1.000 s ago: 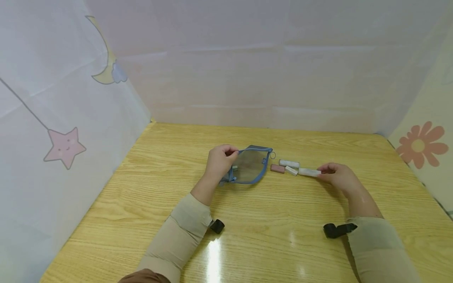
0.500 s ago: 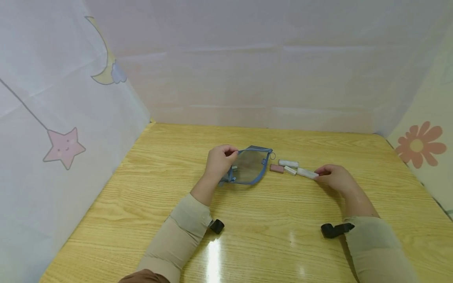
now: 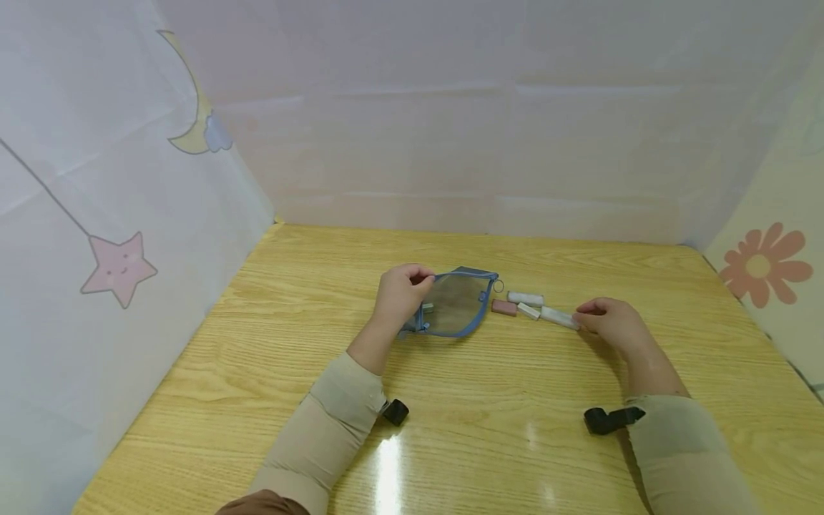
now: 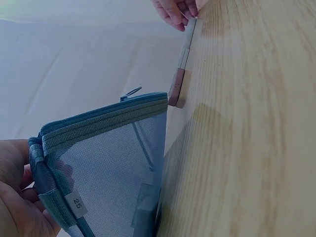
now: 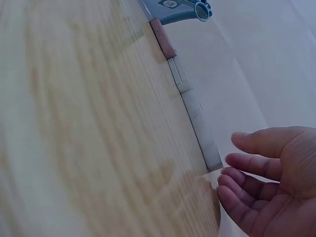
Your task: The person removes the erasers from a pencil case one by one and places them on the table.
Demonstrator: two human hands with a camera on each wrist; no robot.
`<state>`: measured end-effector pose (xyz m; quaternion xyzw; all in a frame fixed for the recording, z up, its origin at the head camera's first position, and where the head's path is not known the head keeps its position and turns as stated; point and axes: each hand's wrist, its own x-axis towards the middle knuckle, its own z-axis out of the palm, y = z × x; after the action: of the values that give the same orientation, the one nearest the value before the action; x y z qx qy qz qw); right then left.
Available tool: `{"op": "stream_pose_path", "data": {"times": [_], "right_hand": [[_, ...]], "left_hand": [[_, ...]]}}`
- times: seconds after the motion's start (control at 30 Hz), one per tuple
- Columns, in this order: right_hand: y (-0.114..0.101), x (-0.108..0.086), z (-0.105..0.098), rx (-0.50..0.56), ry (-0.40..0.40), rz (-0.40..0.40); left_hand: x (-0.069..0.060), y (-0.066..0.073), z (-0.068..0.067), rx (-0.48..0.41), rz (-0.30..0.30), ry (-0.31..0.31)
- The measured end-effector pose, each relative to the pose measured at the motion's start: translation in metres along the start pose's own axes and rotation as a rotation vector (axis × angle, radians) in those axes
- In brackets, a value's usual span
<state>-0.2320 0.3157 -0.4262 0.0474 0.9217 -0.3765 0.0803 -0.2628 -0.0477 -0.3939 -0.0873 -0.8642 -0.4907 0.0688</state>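
Mesh pouch (image 3: 453,306), glossy wood-grain tabletop (image 3: 489,400)

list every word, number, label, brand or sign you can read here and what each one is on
"25": tilted, on the small white tag at the edge of the blue mesh pouch, left wrist view.
Unreadable: the diamond-shaped mark on the pouch, right wrist view; too small and blurred to make out.
No other text can be read.

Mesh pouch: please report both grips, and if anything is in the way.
Left grip pinches mesh pouch. Right grip holds nothing, beside end of long white block; touch unclear. Possible obstacles: small white block, reddish block, between that and pouch.
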Motion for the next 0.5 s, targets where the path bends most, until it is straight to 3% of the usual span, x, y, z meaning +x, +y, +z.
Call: {"op": "stream_pose_path", "data": {"times": [0.23,0.5], "right_hand": [[-0.013,-0.004,-0.001,-0.009,0.056,-0.089],[-0.037,-0.005,0.013,0.045,0.046,-0.181]], "left_hand": [[0.000,0.000,0.001,-0.011,-0.002,0.008],[0.001,-0.002,0.002,-0.005,0.003,0.011]]}}
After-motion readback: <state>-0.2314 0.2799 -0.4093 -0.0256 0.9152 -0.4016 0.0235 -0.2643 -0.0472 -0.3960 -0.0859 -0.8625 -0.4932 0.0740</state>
